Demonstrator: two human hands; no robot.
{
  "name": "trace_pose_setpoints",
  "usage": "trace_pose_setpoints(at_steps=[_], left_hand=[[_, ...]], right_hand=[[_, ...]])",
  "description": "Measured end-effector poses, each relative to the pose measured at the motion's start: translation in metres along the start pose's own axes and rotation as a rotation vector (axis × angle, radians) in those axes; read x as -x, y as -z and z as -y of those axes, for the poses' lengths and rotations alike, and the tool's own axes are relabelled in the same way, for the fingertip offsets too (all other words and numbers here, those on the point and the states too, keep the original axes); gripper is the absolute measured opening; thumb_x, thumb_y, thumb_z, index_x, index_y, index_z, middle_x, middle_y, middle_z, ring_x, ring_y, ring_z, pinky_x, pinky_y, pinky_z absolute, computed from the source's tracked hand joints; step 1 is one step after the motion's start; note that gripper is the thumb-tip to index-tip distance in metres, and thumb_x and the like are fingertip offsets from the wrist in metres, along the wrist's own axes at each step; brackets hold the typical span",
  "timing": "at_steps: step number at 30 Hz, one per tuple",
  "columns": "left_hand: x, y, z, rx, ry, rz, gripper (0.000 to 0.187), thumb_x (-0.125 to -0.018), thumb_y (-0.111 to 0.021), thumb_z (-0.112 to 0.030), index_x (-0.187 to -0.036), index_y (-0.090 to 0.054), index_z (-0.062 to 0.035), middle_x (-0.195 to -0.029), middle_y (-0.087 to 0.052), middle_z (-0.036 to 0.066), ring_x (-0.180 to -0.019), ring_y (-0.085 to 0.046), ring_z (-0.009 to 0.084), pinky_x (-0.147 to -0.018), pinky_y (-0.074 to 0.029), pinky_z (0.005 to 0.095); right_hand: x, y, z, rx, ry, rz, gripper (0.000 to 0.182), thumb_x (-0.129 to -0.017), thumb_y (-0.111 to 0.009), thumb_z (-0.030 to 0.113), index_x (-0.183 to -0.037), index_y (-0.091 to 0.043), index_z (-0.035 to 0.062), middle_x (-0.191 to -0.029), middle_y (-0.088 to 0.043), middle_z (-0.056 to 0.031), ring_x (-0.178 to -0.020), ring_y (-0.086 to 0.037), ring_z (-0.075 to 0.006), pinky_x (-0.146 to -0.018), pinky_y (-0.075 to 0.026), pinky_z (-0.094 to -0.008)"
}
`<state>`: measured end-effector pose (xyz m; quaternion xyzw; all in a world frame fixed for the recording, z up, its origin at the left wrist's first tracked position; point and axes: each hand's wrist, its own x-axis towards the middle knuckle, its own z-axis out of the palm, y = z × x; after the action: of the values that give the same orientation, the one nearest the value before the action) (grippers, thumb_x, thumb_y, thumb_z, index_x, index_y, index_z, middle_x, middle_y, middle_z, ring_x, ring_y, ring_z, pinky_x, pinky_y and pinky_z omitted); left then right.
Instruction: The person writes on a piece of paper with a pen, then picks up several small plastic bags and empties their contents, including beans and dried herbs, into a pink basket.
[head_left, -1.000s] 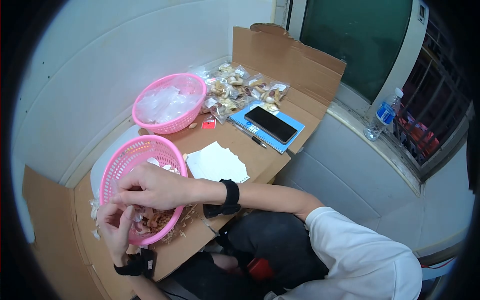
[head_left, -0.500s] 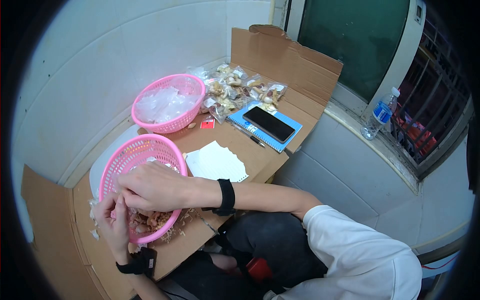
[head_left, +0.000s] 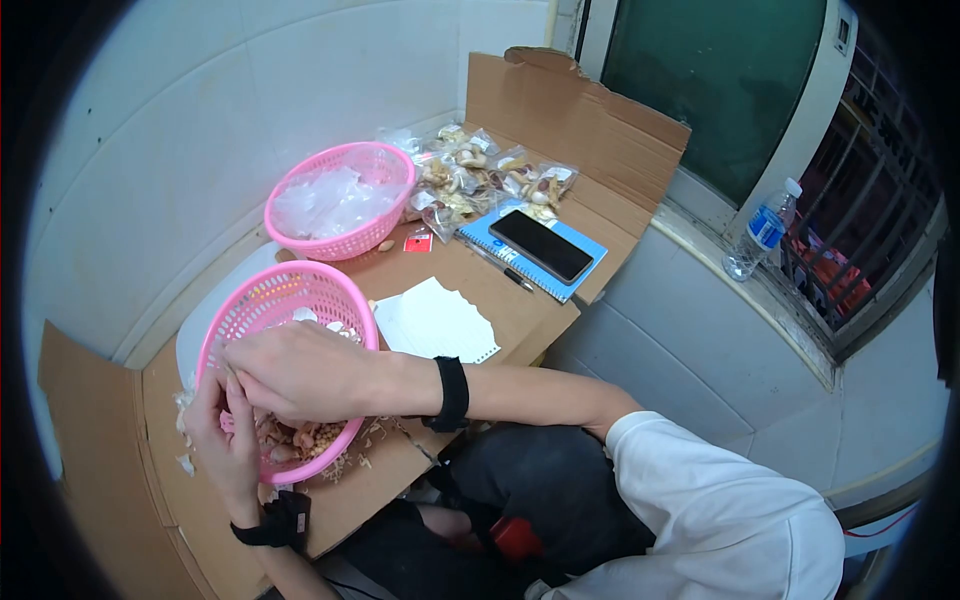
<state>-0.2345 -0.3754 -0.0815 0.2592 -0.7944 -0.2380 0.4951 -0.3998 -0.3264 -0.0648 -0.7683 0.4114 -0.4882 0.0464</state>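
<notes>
Over the near pink basket [head_left: 365, 300], my right hand [head_left: 300, 370] and my left hand [head_left: 225, 430] meet with fingertips pinched together. Whatever sits between the fingers is too small and too covered to make out. Inside the basket, pale flakes and white pieces [head_left: 305, 315] show behind my right hand. Brownish dried pieces and small tan beads or beans [head_left: 315, 438] lie in its lower part, partly hidden by my hands. Each wrist wears a black strap.
Behind stands a second pink basket [head_left: 350, 245] full of clear plastic bags [head_left: 335, 205]. Filled bags [head_left: 470, 180] are heaped beside it. A phone [head_left: 540, 245] rests on a blue notebook [head_left: 590, 262] near a pen [head_left: 518, 280], torn paper [head_left: 440, 320] and a red packet [head_left: 418, 240]. A bottle [head_left: 762, 230] stands on the sill.
The view has shifted slightly. Both hands stay pinched together over the near basket, with only small finger movement; the things on the cardboard have not moved.
</notes>
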Motion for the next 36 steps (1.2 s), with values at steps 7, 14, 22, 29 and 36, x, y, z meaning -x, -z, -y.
trace_pose_setpoints(at_steps=[7, 14, 22, 29, 36], left_hand=[[-0.002, 0.005, 0.006, -0.205, -0.065, -0.089, 0.024, -0.093, -0.053, -0.007, -0.073, -0.042, 0.0006, -0.061, -0.038, 0.003, -0.056, -0.034, 0.0102, -0.051, -0.027, 0.0296], [0.002, 0.009, 0.001, -0.219, -0.151, -0.111, 0.022, -0.093, -0.054, -0.006, -0.073, -0.047, 0.0006, -0.06, -0.04, 0.002, -0.055, -0.037, 0.0089, -0.052, -0.03, 0.0266], [-0.004, 0.004, 0.006, -0.001, -0.014, -0.137, 0.028, -0.102, -0.047, -0.022, -0.088, -0.057, -0.0002, -0.073, -0.05, 0.001, -0.063, -0.043, 0.0078, -0.055, -0.033, 0.0231], [-0.004, 0.021, 0.032, 0.31, 0.316, -0.218, 0.048, -0.107, -0.038, -0.037, -0.109, -0.061, 0.0049, -0.094, -0.065, 0.009, -0.08, -0.06, 0.0116, -0.068, -0.047, 0.0267], [-0.006, 0.017, 0.031, 0.148, 0.109, -0.459, 0.036, -0.105, -0.048, -0.023, -0.112, -0.062, 0.0094, -0.101, -0.068, 0.012, -0.09, -0.064, 0.0147, -0.083, -0.049, 0.0278]], right_hand=[[-0.002, -0.001, -0.017, 0.302, 0.025, -0.129, 0.017, -0.083, -0.061, 0.017, -0.082, -0.057, 0.0005, -0.069, -0.061, -0.015, -0.064, -0.062, -0.0355, -0.058, -0.047, -0.0456], [-0.002, 0.008, -0.005, 0.298, -0.053, -0.161, 0.02, -0.079, -0.064, 0.017, -0.08, -0.057, -0.0009, -0.065, -0.06, -0.0159, -0.063, -0.062, -0.0356, -0.059, -0.048, -0.0468], [-0.009, 0.038, -0.004, -0.136, -0.231, -0.258, 0.015, -0.09, -0.059, 0.009, -0.089, -0.057, -0.005, -0.071, -0.067, -0.0172, -0.062, -0.068, -0.023, -0.058, -0.051, -0.0361], [-0.006, 0.023, 0.009, -0.766, -0.343, -0.205, 0.013, -0.094, -0.058, 0.007, -0.093, -0.057, -0.0051, -0.073, -0.07, -0.0077, -0.063, -0.065, -0.012, -0.059, -0.05, -0.0276], [0.002, 0.021, -0.017, -0.531, -0.322, -0.039, 0.029, -0.091, -0.051, 0.009, -0.114, -0.06, -0.0058, -0.086, -0.066, -0.0095, -0.08, -0.062, -0.0115, -0.071, -0.05, -0.0279]])
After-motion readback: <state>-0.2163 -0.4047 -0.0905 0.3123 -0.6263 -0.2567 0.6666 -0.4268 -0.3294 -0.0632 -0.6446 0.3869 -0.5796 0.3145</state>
